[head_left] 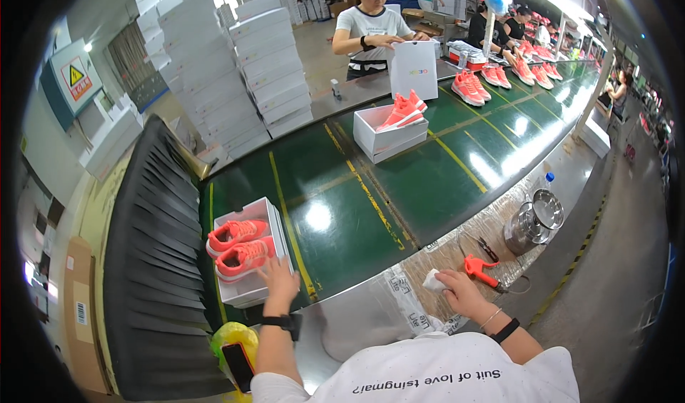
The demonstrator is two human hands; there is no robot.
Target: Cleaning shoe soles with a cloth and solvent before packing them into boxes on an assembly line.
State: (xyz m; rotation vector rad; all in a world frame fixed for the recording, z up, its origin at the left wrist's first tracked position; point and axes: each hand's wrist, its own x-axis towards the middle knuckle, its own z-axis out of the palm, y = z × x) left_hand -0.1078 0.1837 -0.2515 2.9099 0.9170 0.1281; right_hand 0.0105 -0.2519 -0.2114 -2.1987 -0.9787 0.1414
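An open white shoebox (265,209) lies on the green conveyor belt (357,196) at the near left, with a pair of coral-pink sneakers (239,248) inside. My left hand (279,278) reaches out with fingers spread and touches the box's near right corner. A black band sits on that wrist. On the taped side ledge, my right hand (459,290) is closed on a small white cloth (433,282). An orange-handled tool (479,268) lies just right of that hand.
Further up the belt sits a second open box with pink sneakers (391,126), where a person in a white shirt (369,32) holds a white bag (414,69). More pink shoes (499,78) line the belt. White box stacks (235,68), a metal pot (531,221).
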